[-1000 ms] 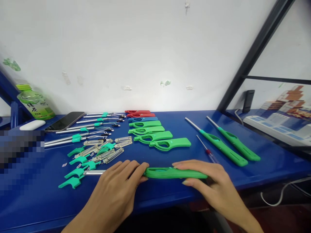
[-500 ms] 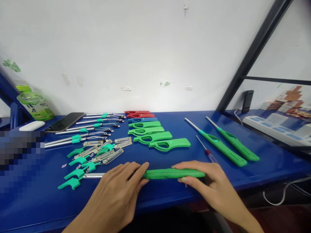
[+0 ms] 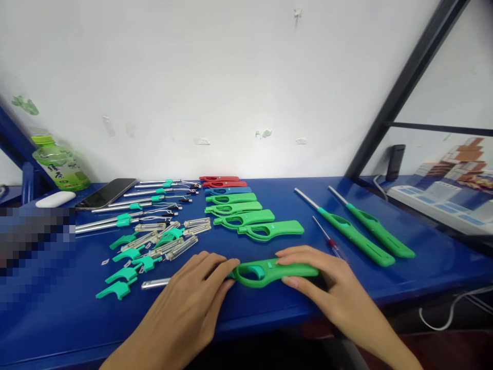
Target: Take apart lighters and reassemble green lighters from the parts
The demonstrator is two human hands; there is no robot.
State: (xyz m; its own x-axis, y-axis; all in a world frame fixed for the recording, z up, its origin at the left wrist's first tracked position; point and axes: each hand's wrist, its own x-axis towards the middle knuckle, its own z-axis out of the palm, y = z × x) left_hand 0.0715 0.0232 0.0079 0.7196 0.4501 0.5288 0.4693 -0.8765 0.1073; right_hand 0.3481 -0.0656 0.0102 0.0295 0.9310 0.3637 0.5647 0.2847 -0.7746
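Both hands grip one green long-nose lighter [image 3: 250,277] just above the near part of the blue table. My left hand [image 3: 192,298] closes round its front end, where the metal tube meets the handle; part of the tube sticks out to the left. My right hand [image 3: 323,277] pinches the rear of the handle between thumb and fingers. The lighter's side faces up, showing the loop and a teal trigger. Behind it lie several green handle shells [image 3: 277,231]. A screwdriver [image 3: 331,241] with a clear and red handle rests beyond my right hand.
Two whole green lighters [image 3: 358,239] lie at the right. To the left are several teal triggers [image 3: 117,290], clear fuel tanks [image 3: 181,248] and metal tubes with wires [image 3: 102,226]. A phone [image 3: 108,193], a bottle [image 3: 61,164] and a power strip [image 3: 435,203] sit farther out.
The lighter has been rolled about its length: its narrow edge faced up before, and now its side with the loop and trigger shows. Both hands still hold it.
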